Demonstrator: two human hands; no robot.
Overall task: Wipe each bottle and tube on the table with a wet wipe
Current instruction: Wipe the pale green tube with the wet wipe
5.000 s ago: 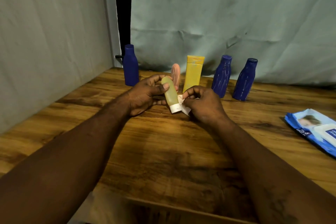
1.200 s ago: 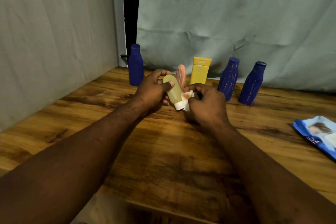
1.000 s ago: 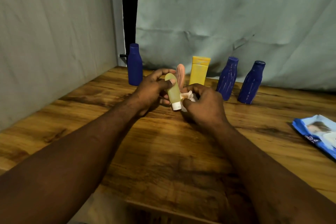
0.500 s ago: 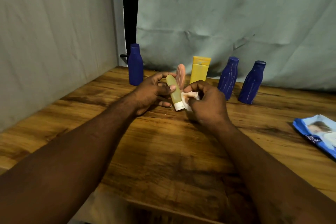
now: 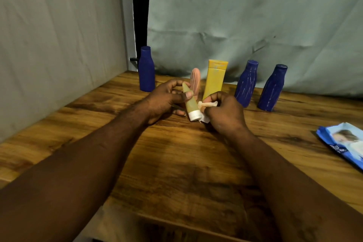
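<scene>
The left hand [image 5: 165, 100] is gripping the green tube [image 5: 191, 102], with the thumb pressing across its front and the fingers curling round behind, so the tube is tilting with its crimped end up and its white cap [image 5: 194, 115] pointing down just above the table [image 5: 176, 163]. The right hand [image 5: 224, 112] is pinching a crumpled wet wipe [image 5: 207, 104] between its curled fingers and thumb, and the wipe is touching the tube's right side near the cap, with a corner of it hanging down beside the cap. Just behind the hands, the pink tube [image 5: 195, 82] and the yellow tube [image 5: 215, 78] are standing upright side by side. The left blue bottle [image 5: 146, 70] is standing apart near the table's far left corner, while the middle blue bottle [image 5: 246, 82] and the right blue bottle [image 5: 272, 88] are standing close together to the right of the yellow tube. A blue pack of wipes [image 5: 345, 143] is lying flat at the table's right edge, well apart from the hands, and a pale cloth backdrop [image 5: 255, 15] is hanging behind the row.
</scene>
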